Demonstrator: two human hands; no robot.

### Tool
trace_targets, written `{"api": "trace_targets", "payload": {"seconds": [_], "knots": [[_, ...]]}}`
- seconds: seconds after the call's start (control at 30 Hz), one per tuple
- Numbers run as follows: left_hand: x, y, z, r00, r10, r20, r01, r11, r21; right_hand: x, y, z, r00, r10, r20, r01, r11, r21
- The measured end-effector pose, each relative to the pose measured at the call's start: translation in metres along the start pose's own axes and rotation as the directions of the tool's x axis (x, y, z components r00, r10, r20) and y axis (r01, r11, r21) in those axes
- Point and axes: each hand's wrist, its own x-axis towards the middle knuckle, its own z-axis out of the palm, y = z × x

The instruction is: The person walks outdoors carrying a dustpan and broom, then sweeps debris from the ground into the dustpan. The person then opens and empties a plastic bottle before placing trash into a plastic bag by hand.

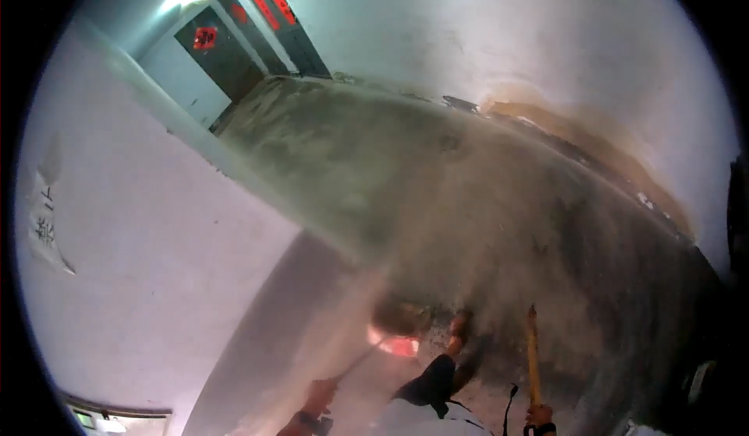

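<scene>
My right hand (538, 416), at the lower right, is closed round a yellowish wooden stick (534, 358). The stick points away from me over the floor, and its far tip is dark. My left hand (318, 398), at the bottom and blurred, has its fingers closed on a thin rod (363, 360). That rod runs toward a rounded thing with a bright pinkish-red and white part (398, 345), low near the floor. Haze and blur hide what kind of thing it is.
My foot (459, 325) and dark trouser leg (429, 383) show between the hands. Brownish haze hangs over the concrete floor (328, 143). Pale walls (156, 256) flank the passage, stained at the right base. Doors (222, 57) with red paper stand at the far end.
</scene>
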Motion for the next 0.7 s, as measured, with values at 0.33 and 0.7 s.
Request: {"api": "trace_targets", "payload": {"seconds": [0.33,0.7], "knots": [[0.127,0.231,0.145,0.972,0.184,0.143,-0.219,0.933,0.287,-0.047,-0.182,-0.066,0.905,-0.417,0.085,0.105,0.025,-0.994],[0.278,0.377,0.211,0.644,0.517,0.564,-0.686,0.061,0.725,0.032,-0.409,-0.114,0.825,0.022,-0.564,0.083,0.984,0.16]]}}
